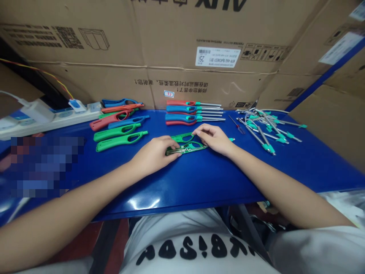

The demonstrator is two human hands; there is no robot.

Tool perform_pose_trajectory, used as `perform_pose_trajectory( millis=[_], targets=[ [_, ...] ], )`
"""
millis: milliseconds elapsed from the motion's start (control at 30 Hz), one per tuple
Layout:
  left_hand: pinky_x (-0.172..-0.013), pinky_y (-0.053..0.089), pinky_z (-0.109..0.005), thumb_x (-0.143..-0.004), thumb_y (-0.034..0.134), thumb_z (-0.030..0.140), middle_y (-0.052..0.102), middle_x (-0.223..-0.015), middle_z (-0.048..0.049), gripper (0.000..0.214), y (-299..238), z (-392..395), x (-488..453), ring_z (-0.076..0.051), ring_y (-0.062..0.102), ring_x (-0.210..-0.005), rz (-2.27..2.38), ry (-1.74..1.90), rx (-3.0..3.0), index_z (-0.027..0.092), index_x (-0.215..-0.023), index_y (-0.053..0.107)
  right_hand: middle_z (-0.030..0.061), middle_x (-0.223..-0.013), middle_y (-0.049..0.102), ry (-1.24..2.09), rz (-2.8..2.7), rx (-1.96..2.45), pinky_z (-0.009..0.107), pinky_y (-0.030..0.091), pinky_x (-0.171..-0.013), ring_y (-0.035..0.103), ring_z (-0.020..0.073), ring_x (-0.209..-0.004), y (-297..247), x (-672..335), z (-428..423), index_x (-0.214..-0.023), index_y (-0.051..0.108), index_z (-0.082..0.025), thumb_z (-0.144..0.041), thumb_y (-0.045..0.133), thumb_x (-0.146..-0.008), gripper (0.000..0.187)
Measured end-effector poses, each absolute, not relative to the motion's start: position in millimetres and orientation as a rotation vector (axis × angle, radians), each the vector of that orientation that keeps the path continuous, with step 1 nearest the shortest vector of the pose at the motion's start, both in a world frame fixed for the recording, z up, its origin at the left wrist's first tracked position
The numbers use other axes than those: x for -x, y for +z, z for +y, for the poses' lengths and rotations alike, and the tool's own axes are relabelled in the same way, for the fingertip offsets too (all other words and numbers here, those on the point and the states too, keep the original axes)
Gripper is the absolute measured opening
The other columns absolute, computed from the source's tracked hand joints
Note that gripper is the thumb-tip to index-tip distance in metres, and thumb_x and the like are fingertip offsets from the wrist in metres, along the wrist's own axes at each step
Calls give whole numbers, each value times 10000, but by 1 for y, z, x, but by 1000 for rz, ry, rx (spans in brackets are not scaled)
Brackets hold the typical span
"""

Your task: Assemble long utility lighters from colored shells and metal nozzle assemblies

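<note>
My left hand (155, 154) and my right hand (214, 137) both rest on a green lighter handle (186, 144) that lies flat on the blue table (199, 179). The left hand's fingers press down on the handle's near end. At the far end the right hand's fingers curl over it. A metal part shows along the handle's lower edge.
Loose green, red and blue handle shells (119, 123) lie at the left. Finished long lighters (191, 113) are stacked at the back centre. Several metal tubes with teal tips (268, 129) lie at the right, beside a small red screwdriver (238, 125). Cardboard boxes (182, 49) wall off the back; a power strip (51, 116) lies far left.
</note>
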State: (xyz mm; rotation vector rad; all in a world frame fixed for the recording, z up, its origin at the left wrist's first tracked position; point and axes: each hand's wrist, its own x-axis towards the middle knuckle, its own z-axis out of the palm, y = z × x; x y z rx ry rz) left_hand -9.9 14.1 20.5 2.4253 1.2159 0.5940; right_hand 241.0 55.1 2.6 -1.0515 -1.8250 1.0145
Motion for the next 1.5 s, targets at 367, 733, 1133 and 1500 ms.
perform_pose_trajectory(
  millis=[367,733,1133,1500],
  targets=[
    [-688,472,-267,-935,648,271,716,-873,-71,201,20,16,10,-170,648,-742,1135,646,-2435,177,-994,816,87,-1040,621,489,-2163,976,384,537,-835,611,193,-888,-2,-238,48,-1039,678,-183,-299,630,-918,174],
    [-772,512,-289,-911,700,238,699,-907,-78,166,20,9,7,-186,668,-804,1119,580,-2545,181,-1014,817,118,-1182,594,432,-2305,1053,485,475,-1016,570,288,-1147,-3,-235,44,-1170,642,-209,-402,684,-910,327],
    [-600,459,-245,-826,775,330,669,-775,-26,155,14,20,9,-135,605,-668,1140,721,-2149,219,-911,842,118,-1179,600,437,-2305,1051,490,472,-1017,572,292,-1143,-4,-235,45,-1155,650,-210,-399,703,-898,323],
    [-608,449,-255,-845,761,323,688,-777,-34,175,13,17,8,-135,596,-651,1163,730,-2241,220,-962,841,121,-1196,599,455,-2313,1048,497,470,-1023,575,295,-1159,-2,-236,44,-1159,648,-209,-372,695,-897,312]
  ],
)
